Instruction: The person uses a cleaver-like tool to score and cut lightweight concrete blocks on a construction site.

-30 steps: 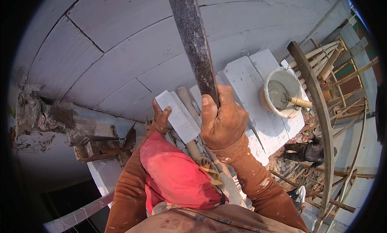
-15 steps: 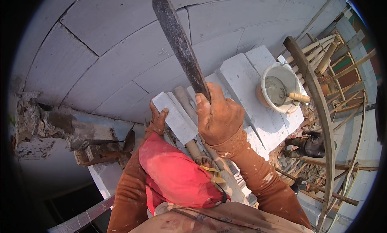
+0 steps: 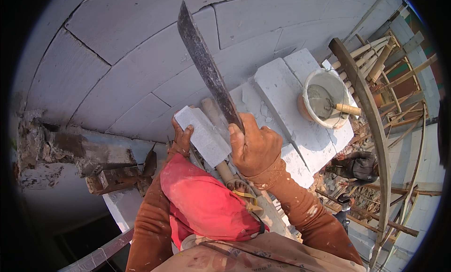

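My right hand (image 3: 256, 146) is closed round the grip end of a machete (image 3: 205, 58). Its dark, worn blade slants up and to the left, in front of the block wall. Below and left of the blade, my left hand (image 3: 181, 139) clasps the end of a short cut piece of light grey aerated block (image 3: 205, 136), thumb on top. The blade is apart from this piece in the picture. Both sleeves are rust-brown and flecked with white. Larger pale blocks (image 3: 282, 100) lie just beyond my right hand.
A bucket (image 3: 306, 91) with grey mortar and a wooden-handled tool stands on the blocks. A curved wooden beam (image 3: 373, 126) rises at right. Bamboo poles (image 3: 371, 60) lie behind it. Two people are far below. A block wall (image 3: 141, 70) runs along the far side.
The machete has come down a little, and its pointed tip now shows. The block piece in my left hand has shifted slightly up and left. The people below have moved.
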Available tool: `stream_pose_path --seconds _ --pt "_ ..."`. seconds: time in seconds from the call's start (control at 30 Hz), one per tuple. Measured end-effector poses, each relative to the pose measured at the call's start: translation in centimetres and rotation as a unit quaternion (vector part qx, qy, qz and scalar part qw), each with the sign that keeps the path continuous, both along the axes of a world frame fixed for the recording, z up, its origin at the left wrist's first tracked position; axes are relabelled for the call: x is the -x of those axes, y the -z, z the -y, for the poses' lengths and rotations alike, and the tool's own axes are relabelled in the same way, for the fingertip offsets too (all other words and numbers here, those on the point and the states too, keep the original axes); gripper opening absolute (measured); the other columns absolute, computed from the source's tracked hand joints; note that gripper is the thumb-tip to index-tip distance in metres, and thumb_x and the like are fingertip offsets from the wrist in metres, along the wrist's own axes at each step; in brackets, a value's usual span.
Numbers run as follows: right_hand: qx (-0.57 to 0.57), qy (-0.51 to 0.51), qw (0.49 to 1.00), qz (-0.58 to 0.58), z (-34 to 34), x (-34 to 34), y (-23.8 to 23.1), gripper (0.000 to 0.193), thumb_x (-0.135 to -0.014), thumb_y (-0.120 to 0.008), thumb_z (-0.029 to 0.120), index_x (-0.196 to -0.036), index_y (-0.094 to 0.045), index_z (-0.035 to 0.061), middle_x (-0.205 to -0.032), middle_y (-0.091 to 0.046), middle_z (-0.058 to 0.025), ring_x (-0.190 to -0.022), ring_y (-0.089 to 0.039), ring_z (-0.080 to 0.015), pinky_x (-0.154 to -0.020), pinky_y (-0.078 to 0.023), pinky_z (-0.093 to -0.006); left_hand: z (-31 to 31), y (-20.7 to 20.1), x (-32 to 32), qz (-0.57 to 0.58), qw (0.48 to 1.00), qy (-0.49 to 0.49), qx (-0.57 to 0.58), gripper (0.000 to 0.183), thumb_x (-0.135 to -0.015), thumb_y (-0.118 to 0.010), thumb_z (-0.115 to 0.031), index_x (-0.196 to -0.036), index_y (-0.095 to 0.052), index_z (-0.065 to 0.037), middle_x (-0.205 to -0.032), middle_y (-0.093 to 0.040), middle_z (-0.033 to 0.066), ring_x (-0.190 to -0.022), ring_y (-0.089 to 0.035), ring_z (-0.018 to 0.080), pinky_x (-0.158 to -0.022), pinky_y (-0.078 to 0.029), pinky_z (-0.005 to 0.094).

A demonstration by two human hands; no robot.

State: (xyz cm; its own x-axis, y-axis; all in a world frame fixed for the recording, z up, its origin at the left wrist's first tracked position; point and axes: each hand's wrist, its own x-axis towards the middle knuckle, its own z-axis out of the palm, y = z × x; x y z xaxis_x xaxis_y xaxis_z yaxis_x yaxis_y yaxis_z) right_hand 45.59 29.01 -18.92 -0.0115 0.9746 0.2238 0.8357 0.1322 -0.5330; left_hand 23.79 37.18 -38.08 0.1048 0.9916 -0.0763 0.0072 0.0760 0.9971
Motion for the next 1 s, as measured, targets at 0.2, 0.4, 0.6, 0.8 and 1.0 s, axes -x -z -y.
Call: stream_pose_path --seconds 0.2,0.4,0.6,0.8,1.0 --pt "-0.201 0.046 0.964 -0.17 1.7 0.1 4.3 0.023 -0.082 -0.059 0.011 -0.1 -0.051 -0.0014 -0.068 -0.061 -0.0123 -0.051 -0.059 -0.0302 -0.052 -0.048 -0.0368 -0.2 0.1 -0.4 0.093 0.994 0.057 0.011 0.069 -0.08 -0.046 -0.021 -0.139 -0.014 -0.009 -0.123 -0.045 0.0161 -0.109 -0.051 0.0258 -0.094 -0.044 0.0384" --pt "0.17 -0.032 0.982 0.071 3.1 0.2 9.1 0.027 -0.084 -0.057 0.02 -0.108 -0.052 0.0073 -0.053 -0.057 -0.0125 -0.051 -0.059 -0.034 -0.053 -0.049 -0.0404 -0.8 3.9 1.3 0.01 1.0 -0.003 -0.01 0.068 -0.08 -0.047 -0.023 -0.139 -0.016 -0.01 -0.126 -0.043 0.0135 -0.113 -0.046 0.0236 -0.099 -0.038 0.0358" --pt "-0.278 0.039 0.94 -0.195 0.8 -0.9 0.6 0.018 -0.084 -0.059 0.014 -0.091 -0.053 -0.0003 -0.062 -0.059 -0.0145 -0.05 -0.058 -0.0293 -0.05 -0.046 -0.0359 0.3 -0.7 -0.2 0.044 0.997 0.035 0.049 0.067 -0.081 -0.044 -0.02 -0.14 -0.014 -0.011 -0.125 -0.044 0.0152 -0.112 -0.048 0.0252 -0.096 -0.04 0.0362" --pt "-0.001 0.011 1.0 0.019 6.5 0.0 13.5 0.017 -0.085 -0.058 0.018 -0.091 -0.053 0.0029 -0.06 -0.057 -0.0138 -0.049 -0.058 -0.0289 -0.05 -0.047 -0.0371 -0.4 1.8 -0.4 0.039 0.997 -0.004 0.07 0.066 -0.083 -0.044 -0.015 -0.14 -0.012 -0.008 -0.12 -0.047 0.0156 -0.106 -0.053 0.0248 -0.093 -0.045 0.0356" --pt "0.025 0.013 0.999 0.014 3.7 -1.6 5.7 0.02 -0.085 -0.058 0.02 -0.097 -0.055 0.0052 -0.057 -0.059 -0.0115 -0.048 -0.058 -0.0312 -0.054 -0.049 -0.0391 0.5 -0.2 -0.3 0.042 0.998 0.021 0.05 0.064 -0.083 -0.045 -0.018 -0.138 -0.015 -0.008 -0.12 -0.047 0.0162 -0.103 -0.055 0.0255 -0.091 -0.047 0.0367"
